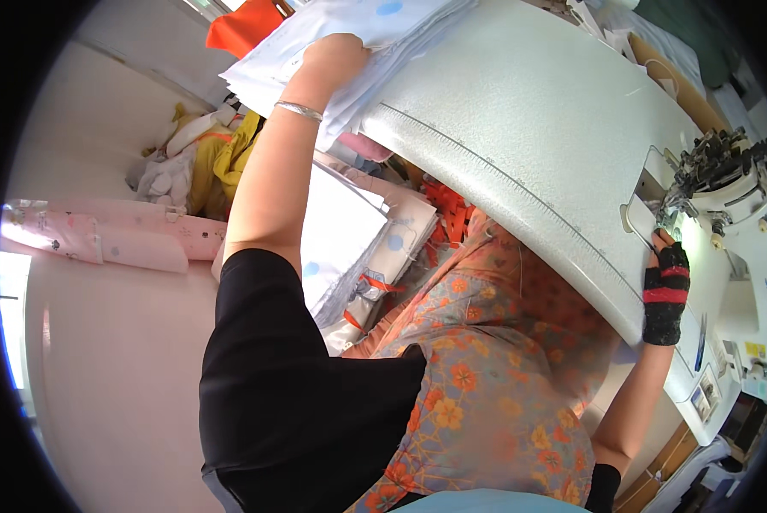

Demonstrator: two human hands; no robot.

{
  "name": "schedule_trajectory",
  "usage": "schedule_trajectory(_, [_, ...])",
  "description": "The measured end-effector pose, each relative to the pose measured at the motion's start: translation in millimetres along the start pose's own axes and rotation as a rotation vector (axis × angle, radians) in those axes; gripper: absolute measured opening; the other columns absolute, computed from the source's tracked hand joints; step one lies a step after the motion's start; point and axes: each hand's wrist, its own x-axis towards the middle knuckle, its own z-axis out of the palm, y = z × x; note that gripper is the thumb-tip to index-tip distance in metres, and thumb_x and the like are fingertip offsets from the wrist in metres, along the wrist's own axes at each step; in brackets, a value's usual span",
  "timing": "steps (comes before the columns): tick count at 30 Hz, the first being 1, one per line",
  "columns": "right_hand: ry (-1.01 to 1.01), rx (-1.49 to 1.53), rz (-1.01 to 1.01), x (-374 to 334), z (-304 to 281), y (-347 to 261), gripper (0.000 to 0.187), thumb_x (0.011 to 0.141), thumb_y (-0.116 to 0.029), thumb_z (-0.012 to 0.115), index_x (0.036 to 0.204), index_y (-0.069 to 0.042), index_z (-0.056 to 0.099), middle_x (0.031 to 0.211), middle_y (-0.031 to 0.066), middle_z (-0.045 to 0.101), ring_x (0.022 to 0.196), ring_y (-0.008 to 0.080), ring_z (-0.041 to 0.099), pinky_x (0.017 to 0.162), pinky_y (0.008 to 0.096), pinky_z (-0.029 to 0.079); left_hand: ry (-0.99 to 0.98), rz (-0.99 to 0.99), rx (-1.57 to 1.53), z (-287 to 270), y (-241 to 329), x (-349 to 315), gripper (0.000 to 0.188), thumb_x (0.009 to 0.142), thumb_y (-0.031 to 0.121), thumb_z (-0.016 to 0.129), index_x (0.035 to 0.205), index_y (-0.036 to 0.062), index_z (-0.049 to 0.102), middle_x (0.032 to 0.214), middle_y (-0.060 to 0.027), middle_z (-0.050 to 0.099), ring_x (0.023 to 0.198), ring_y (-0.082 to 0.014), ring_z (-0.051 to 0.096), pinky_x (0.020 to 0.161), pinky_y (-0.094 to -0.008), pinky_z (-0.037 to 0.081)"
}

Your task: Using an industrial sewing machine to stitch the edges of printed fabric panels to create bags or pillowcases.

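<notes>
At the pale bench (520,111), well left of the sewing machine (761,244), my left hand (335,60) lies over the stacked white fabric (387,26), perhaps steadying it, while my gloved right hand (667,284) sits close by the machine's needle end (677,203), though I cannot tell whether either pinches anything.

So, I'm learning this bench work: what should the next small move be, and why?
Probably ease one sheet from the stack of white, blue-dotted sheets toward the white sewing machine, since the ungloved left hand rests on that stack, the right hand, in a black, red-striped fingerless glove, is near the machine's needle area, and the pale tabletop stretches between.
</notes>
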Motion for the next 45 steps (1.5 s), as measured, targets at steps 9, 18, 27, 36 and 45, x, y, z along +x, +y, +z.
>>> schedule_trajectory(9, [0.066, 0.004, -0.014, 1, -3, -12, 0.032, 0.083, 0.001, 0.058, 0.112, -0.009, 0.067, 0.118, 0.0160, 0.065, 0.110, 0.0343, 0.061, 0.097, 0.0426, 0.048, 0.049, 0.088, 0.028, -6, -7, 11, 0.027, 0.089, 0.018, 0.051, 0.105, 0.0114, 0.072, 0.109, -0.0121, 0.070, 0.103, -0.0323, 0.066, 0.086, -0.0427, 0.053])
schedule_trajectory(18, [0.101, 0.049, -0.045, 5, -9, -27, 0.033, 0.082, 0.003, 0.056, 0.112, -0.008, 0.067, 0.119, 0.0167, 0.064, 0.111, 0.0348, 0.060, 0.096, 0.0423, 0.048, 0.025, 0.631, -0.160, -49, 112, -69, 0.029, 0.085, 0.009, 0.051, 0.108, 0.0086, 0.069, 0.100, -0.0183, 0.070, 0.096, -0.0340, 0.067, 0.082, -0.0457, 0.053])
schedule_trajectory(27, [-0.057, 0.590, 0.045, -6, -25, -108, 0.035, 0.088, -0.019, 0.060, 0.119, -0.003, 0.065, 0.136, 0.0170, 0.055, 0.123, 0.0343, 0.053, 0.104, 0.0437, 0.040, -0.426, 1.224, -0.558, -31, 237, -207, 0.021, 0.085, 0.012, 0.056, 0.103, 0.0041, 0.065, 0.075, -0.0179, 0.065, 0.077, -0.0388, 0.063, 0.070, -0.0477, 0.049])
schedule_trajectory(36, [0.003, 0.176, -0.099, -22, -25, -116, 0.040, 0.076, -0.020, 0.074, 0.114, -0.008, 0.068, 0.143, 0.0184, 0.047, 0.122, 0.0397, 0.051, 0.102, 0.0465, 0.044, 0.235, 0.910, -0.661, 1, 327, -75, 0.031, 0.086, 0.018, 0.063, 0.113, 0.0021, 0.063, 0.114, -0.0170, 0.064, 0.101, -0.0361, 0.062, 0.089, -0.0413, 0.051])
schedule_trajectory(45, [0.027, 0.212, -0.066, -18, -25, -116, 0.051, 0.072, -0.023, 0.079, 0.118, -0.008, 0.066, 0.149, 0.0237, 0.038, 0.122, 0.0417, 0.051, 0.101, 0.0463, 0.044, 0.315, 0.817, -0.478, 17, 368, -52, 0.046, 0.088, 0.039, 0.062, 0.116, 0.0030, 0.065, 0.117, -0.0150, 0.065, 0.108, -0.0354, 0.059, 0.095, -0.0423, 0.048])
